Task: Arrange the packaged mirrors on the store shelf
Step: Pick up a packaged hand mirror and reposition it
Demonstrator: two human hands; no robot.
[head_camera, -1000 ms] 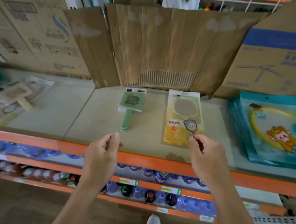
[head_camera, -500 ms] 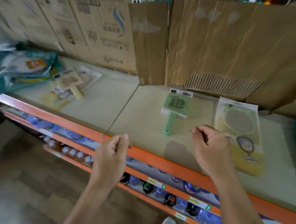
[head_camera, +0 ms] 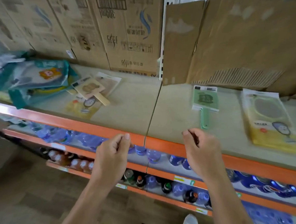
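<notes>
**Q:** Where are the task's mirrors?

**A:** 1 loose pile lies in the left bay of the shelf (head_camera: 135,109): a beige mirror (head_camera: 89,89) rests across a yellow mirror pack (head_camera: 82,107). In the right bay, 2 items lie flat, side by side and apart: a green mirror (head_camera: 205,100) and a second yellow pack (head_camera: 270,121).

**Q:** How does the pile lie from the hands?

**A:** Up and left of both. The left hand (head_camera: 111,154) is nearer. The beige mirror's long axis runs diagonally, with the handle pointing front-right, toward the hands.

**Q:** What is the hand pose?

**A:** The left hand and the right hand (head_camera: 201,152) hover at the front rim, backs up, fingers loosely curled, holding nothing. A left-hand reach for the handle end looks probable.
</notes>
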